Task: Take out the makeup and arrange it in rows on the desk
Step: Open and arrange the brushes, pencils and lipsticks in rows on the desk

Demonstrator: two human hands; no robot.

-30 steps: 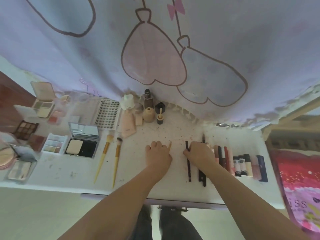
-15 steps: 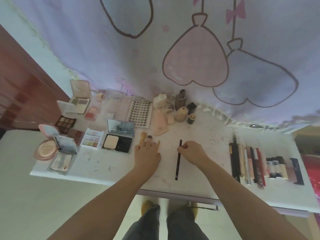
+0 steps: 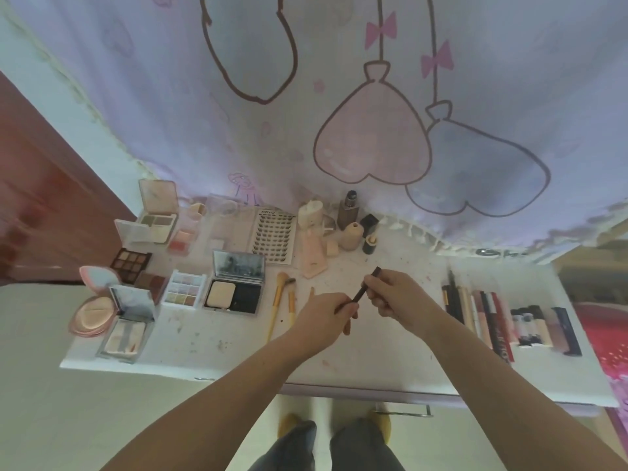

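Late stage: palettes and compacts [image 3: 234, 294] left of the dark pencil [image 3: 362, 291] and tubes [image 3: 489, 317] to its right already lie in rows on the desk [image 3: 390, 368], while left hand [image 3: 328, 317] and right hand [image 3: 396, 297] pinch the pencil's ends above it, unplaced.

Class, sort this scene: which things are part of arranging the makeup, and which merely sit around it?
Job: dark pencil held by left hand and right hand; row of tubes; brushes; palettes; desk.
Lying about: heart-print curtain; slippers.
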